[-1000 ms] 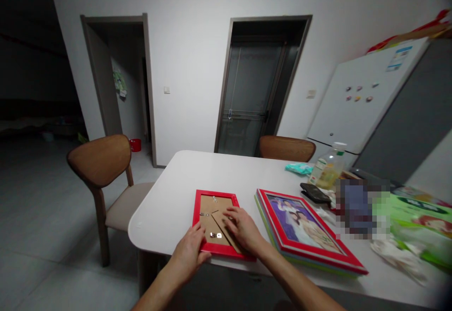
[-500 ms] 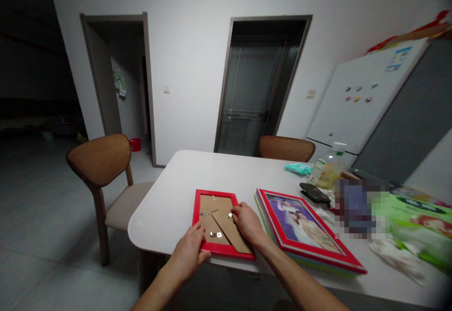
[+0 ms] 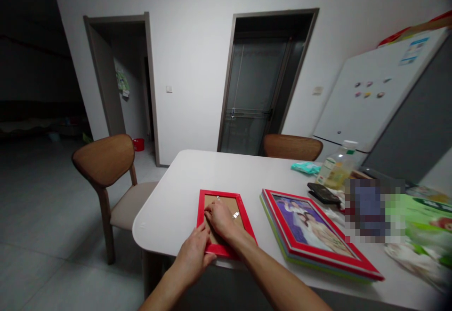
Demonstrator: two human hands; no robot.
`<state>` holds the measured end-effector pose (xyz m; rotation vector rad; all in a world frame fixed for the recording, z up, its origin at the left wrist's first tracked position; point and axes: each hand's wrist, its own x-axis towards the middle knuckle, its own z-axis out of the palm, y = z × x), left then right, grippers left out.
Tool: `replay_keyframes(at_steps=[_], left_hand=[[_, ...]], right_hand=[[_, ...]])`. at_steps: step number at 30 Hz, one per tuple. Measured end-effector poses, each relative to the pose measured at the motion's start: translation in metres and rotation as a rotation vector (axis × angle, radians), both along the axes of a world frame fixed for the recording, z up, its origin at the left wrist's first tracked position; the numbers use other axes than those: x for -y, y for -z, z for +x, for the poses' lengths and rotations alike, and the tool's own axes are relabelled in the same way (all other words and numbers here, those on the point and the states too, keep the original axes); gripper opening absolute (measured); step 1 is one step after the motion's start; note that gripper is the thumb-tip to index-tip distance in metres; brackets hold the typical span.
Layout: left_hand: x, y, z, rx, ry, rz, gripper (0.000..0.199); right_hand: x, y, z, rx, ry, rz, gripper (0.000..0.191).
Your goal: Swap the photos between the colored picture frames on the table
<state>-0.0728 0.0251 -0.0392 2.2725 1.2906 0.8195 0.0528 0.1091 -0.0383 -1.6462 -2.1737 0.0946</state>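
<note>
Two hands (image 3: pixel 221 218) on one frame (image 3: pixel 233 206)

On white rectangular table (image 3: pixel 169 198): red rectangular picture frame (image 3: pixel 246 214) with brown backing board, back side up, by the near edge. Person's bare left hand (image 3: pixel 194 250) at its near left corner; bare right hand (image 3: pixel 219 218) over the backing. To the right, apart: stack of red-topped rectangular picture frames (image 3: pixel 303 226). Behind stack: flat black object (image 3: pixel 323 192), then clear plastic bottle (image 3: pixel 337 167); teal crumpled packet (image 3: pixel 305 168) left of bottle. Brown wooden chairs: 1 left of table (image 3: pixel 106 160), 1 behind (image 3: pixel 294 147). White upright refrigerator (image 3: pixel 374 108) beyond, right.
</note>
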Motion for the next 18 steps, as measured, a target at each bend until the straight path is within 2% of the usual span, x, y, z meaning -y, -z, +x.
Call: replay_keyframes(at_steps=[4, 11, 14, 18], left_hand=[[-0.001, 0.003, 0.0, -0.014, -0.007, -0.021, 0.054], [-0.004, 0.009, -0.002, -0.032, 0.01, -0.039, 0.054], [-0.003, 0.006, -0.002, -0.029, 0.017, -0.052, 0.054], [-0.001, -0.002, -0.001, -0.05, 0.016, -0.064, 0.053]], right_hand=[[-0.007, 0.003, 0.001, 0.012, 0.056, 0.005, 0.024], [-0.024, 0.001, 0.03, 0.019, 0.234, 0.016, 0.029], [-0.031, 0.004, 0.037, 0.015, 0.292, -0.006, 0.03], [-0.032, 0.007, 0.037, 0.003, 0.3, -0.011, 0.03]])
